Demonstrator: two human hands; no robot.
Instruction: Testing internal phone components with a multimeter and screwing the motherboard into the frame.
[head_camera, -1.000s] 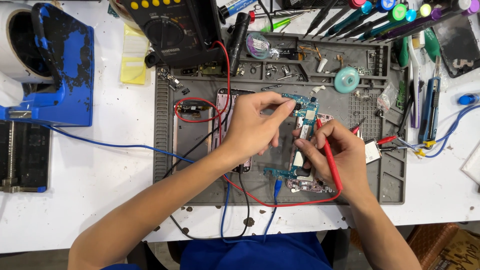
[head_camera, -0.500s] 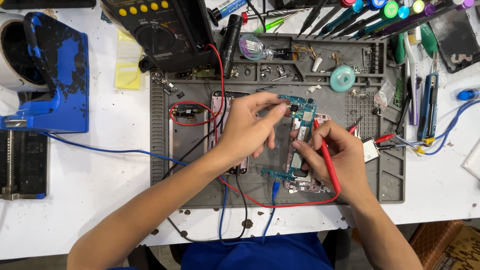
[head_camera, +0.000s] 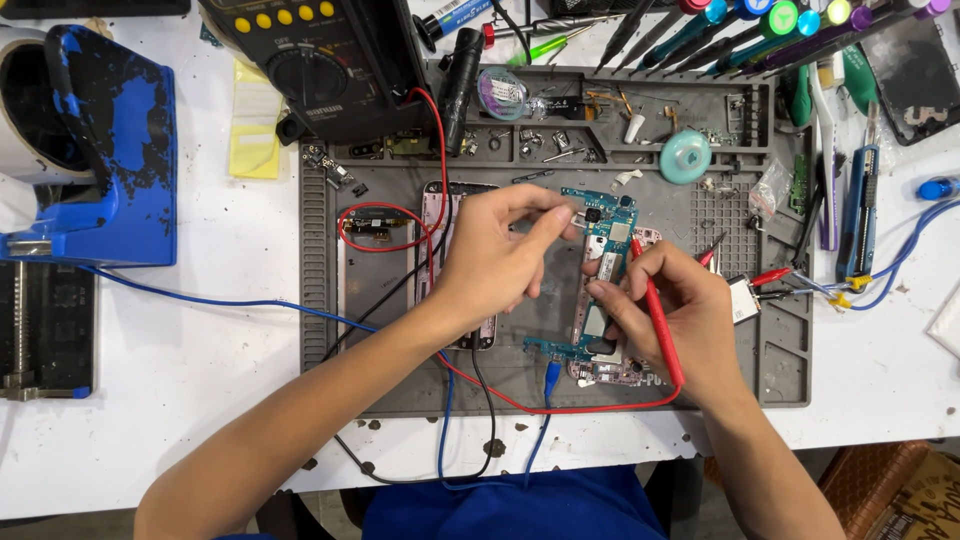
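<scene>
A teal phone circuit board (head_camera: 605, 262) lies on an opened phone body on the grey repair mat (head_camera: 330, 300). My left hand (head_camera: 495, 262) pinches a thin black probe whose tip rests near the board's upper end. My right hand (head_camera: 675, 320) grips a red test probe (head_camera: 657, 318) like a pen, its tip on the board's upper middle. Red and black leads (head_camera: 560, 405) run from the probes across the mat up to the black multimeter (head_camera: 320, 65) at the top.
A blue stand (head_camera: 110, 160) sits at far left. Screwdrivers and tweezers (head_camera: 760, 20) line the top right. A teal round spool (head_camera: 685, 157), small screws and parts fill the mat's tray slots. Clip leads (head_camera: 800, 285) lie at right. A blue wire (head_camera: 230, 303) crosses the white table.
Both hands stay on the board with the probes. The view has shifted slightly, bringing the multimeter further into frame; the probe tips moved only a little.
</scene>
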